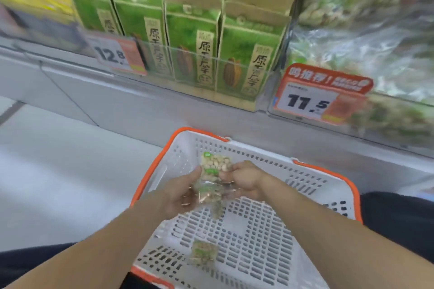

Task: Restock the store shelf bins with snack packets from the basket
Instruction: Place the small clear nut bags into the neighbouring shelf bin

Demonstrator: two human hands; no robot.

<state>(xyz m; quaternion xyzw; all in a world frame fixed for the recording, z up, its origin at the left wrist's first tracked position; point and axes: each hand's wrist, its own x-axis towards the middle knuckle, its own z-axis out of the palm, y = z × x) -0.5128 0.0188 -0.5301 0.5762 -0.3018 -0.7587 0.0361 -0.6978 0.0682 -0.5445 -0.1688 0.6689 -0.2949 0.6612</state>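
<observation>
Head view: both hands — left hand (180, 192), right hand (244, 179) — grip snack packets (215, 166) above the basket (328, 185), long axis toward the bin (387, 105) up-right, nearer the right hand.

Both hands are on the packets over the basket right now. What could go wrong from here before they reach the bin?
1. The left hand and right hand share several slippery clear packets; the lower ones hang loose and could slip from the grip back into the basket.
2. One packet lies near the basket's front edge, below the forearms, and is easy to overlook.
3. The bin looks already well filled, so added packets may spill over its front.
</observation>
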